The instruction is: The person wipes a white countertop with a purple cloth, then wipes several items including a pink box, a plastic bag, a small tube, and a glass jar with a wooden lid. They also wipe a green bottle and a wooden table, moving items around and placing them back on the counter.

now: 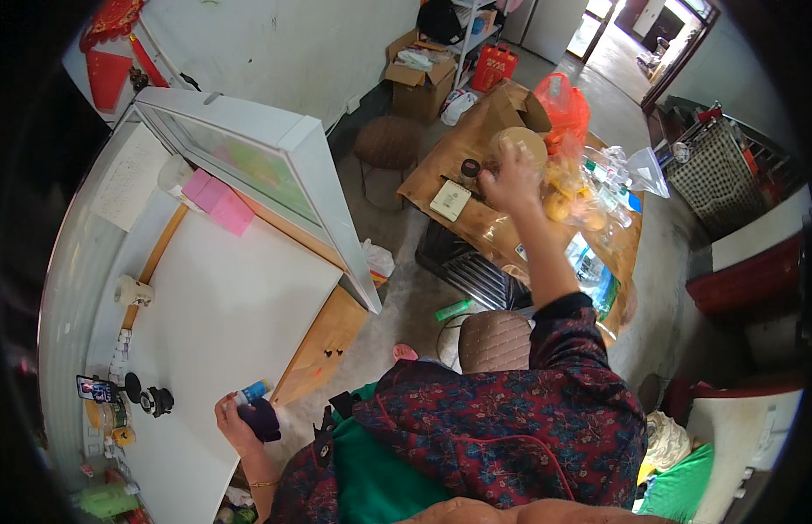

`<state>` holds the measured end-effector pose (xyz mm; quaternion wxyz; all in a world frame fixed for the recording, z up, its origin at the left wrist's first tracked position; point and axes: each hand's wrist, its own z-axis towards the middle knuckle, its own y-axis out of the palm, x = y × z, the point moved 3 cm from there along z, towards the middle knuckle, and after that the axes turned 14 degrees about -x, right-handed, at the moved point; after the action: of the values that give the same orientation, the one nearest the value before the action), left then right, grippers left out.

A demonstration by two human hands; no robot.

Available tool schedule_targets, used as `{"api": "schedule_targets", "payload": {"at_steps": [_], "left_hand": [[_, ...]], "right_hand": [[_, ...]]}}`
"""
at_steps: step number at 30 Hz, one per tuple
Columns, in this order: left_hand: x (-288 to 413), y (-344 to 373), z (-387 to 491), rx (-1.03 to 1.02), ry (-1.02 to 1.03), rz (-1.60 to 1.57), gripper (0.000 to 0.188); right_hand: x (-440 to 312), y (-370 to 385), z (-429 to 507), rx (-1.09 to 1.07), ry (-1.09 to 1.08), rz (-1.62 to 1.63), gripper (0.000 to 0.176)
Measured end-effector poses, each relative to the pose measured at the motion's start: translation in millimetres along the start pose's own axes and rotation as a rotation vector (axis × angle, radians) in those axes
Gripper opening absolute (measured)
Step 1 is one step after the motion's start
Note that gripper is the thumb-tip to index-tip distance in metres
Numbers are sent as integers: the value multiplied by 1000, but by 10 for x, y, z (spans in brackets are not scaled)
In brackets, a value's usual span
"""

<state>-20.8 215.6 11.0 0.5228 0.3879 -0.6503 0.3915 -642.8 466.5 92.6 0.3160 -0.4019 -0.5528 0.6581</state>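
At the edge of the white tabletop [229,340], my left hand [235,426] grips a small blue-and-white container [252,392] together with a dark purple cloth [260,419]. My right hand [514,177] is stretched out over the brown table [432,160], its fingers blurred across a round container with a beige lid [524,141]. Whether those fingers grip the lid or only pass over it, I cannot tell. Close to the right thumb stand a dark-capped jar [470,169] and a small cream-coloured box [451,200].
Red plastic bags [563,108], yellow fruit in clear plastic [563,206] and an open cardboard box [514,108] crowd the brown table. A padded stool [496,340] stands before it. The white cabinet's raised glass-panelled frame [248,177] borders the white top. A green bottle [453,310] lies below.
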Motion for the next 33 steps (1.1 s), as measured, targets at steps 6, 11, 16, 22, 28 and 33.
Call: {"api": "schedule_targets", "payload": {"at_steps": [6, 11, 16, 22, 28, 33], "left_hand": [[66, 207, 145, 121, -94, 8, 16], [146, 412, 206, 85, -75, 20, 17], [128, 572, 343, 95, -77, -16, 16], [80, 665, 470, 57, -104, -31, 16], [73, 625, 514, 58, -68, -36, 16], [49, 413, 480, 109, -132, -61, 14]], "right_hand": [[495, 55, 879, -264, 279, -151, 97], [791, 226, 1134, -265, 265, -97, 104], [810, 154, 1192, -277, 252, -122, 104], [746, 92, 1067, -232, 203, -145, 103], [856, 101, 930, -142, 141, -135, 101], [702, -140, 586, -62, -46, -228, 97]]}}
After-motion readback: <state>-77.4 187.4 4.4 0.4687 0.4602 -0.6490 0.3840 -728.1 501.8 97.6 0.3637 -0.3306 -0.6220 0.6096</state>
